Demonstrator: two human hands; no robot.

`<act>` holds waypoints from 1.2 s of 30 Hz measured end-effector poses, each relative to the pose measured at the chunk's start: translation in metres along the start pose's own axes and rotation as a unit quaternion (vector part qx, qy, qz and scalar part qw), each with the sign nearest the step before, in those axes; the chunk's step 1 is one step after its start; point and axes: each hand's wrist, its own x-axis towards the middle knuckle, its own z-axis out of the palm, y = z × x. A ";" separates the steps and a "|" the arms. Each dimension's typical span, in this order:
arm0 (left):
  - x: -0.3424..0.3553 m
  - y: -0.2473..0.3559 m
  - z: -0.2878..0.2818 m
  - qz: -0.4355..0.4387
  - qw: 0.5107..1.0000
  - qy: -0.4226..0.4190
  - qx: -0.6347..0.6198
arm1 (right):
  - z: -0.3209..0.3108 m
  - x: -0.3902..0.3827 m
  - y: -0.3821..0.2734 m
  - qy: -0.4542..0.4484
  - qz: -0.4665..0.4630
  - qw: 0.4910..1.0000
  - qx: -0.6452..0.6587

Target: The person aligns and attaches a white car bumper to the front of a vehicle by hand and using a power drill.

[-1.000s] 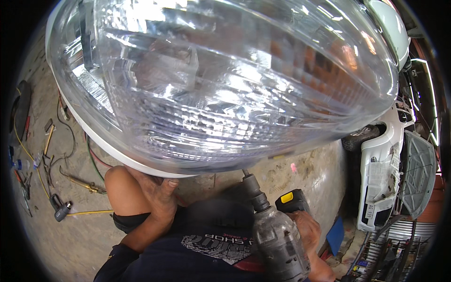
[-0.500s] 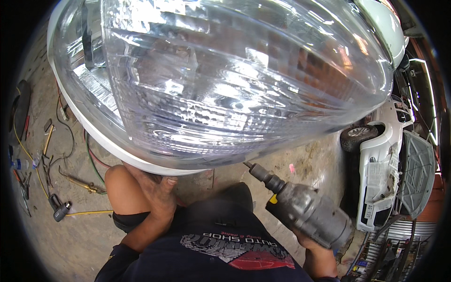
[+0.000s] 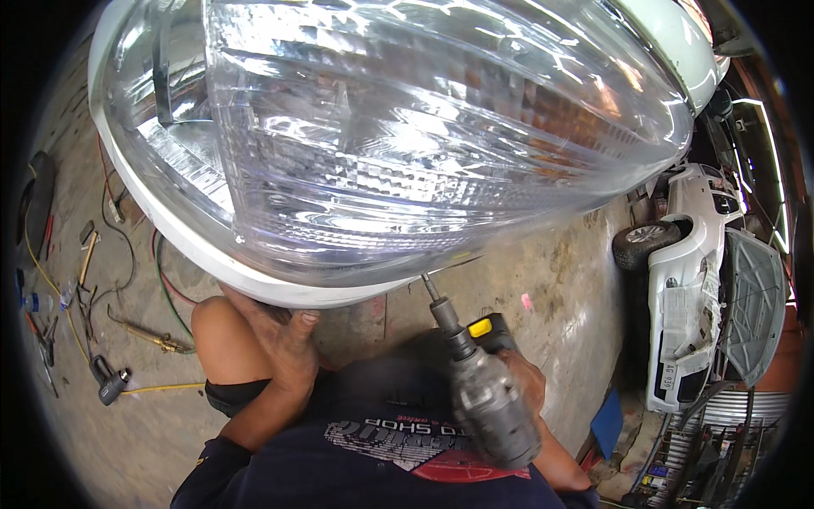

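Observation:
A large clear headlight with a white painted rim along its lower left edge fills the top of the view. My left hand reaches up under that rim, thumb showing and fingers hidden behind it. I cannot see how tightly they hold. My right hand grips a grey and black power driver with a yellow-marked block beside its neck. Its long thin bit points up at the headlight's lower edge. Whether the tip touches is unclear.
On the concrete floor at left lie a heat gun, a brass torch, hoses and several hand tools. A white car with its hood raised stands at right. A blue panel lies near it.
My right hand has swung the driver left and more upright, bringing its bit up to the headlight's lower edge. My left hand stays under the rim. The headlight has shifted slightly in view.

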 end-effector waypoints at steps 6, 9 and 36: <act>-0.001 -0.002 0.001 0.013 0.999 0.012 0.049 | -0.045 0.009 -0.047 -0.082 -0.052 0.988 -0.122; 0.000 0.000 0.002 0.045 0.997 0.004 0.067 | -0.073 0.023 -0.069 -0.091 -0.046 0.986 -0.132; 0.002 -0.011 0.002 0.056 0.998 0.002 0.016 | 0.025 0.004 0.019 0.019 -0.130 0.991 -0.036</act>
